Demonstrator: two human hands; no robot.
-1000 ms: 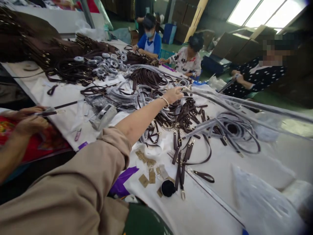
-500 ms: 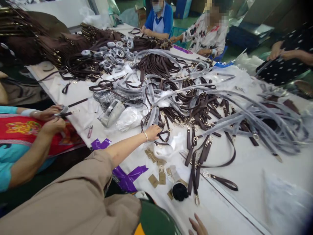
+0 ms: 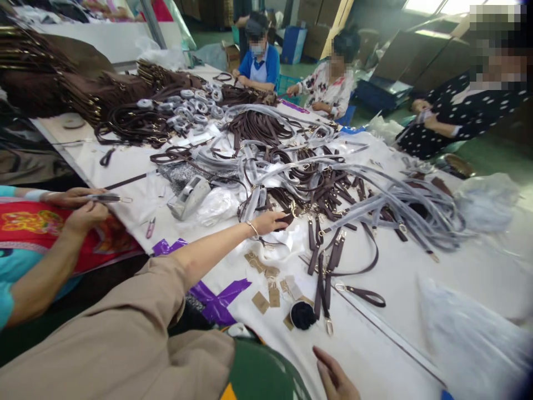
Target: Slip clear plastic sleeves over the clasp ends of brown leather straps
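My left hand (image 3: 270, 222) reaches over the middle of the table, its fingers closed on a dark brown strap piece (image 3: 286, 220) beside a gold clasp. Around it lie a heap of brown straps (image 3: 331, 191) with metal clips and grey plastic-wrapped straps (image 3: 350, 214). My right hand (image 3: 333, 375) is at the bottom edge, partly cut off, its fingers extended and holding nothing. Between the hands are tan tags (image 3: 260, 302), a small cup of black material (image 3: 303, 315) and brown straps with clips (image 3: 320, 289). White wrapping (image 3: 277, 247) lies just below my left hand.
A tape dispenser (image 3: 190, 197) stands left of the heap. Purple tape (image 3: 219, 300) marks the near edge. A person's hands (image 3: 85, 211) hold a strap at left; several people sit around the table. Plastic bags (image 3: 466, 333) lie at right.
The view has shifted, showing more of the people and room beyond. My left hand now grips a brown strap piece near the clasps. My right hand shows more at the bottom edge.
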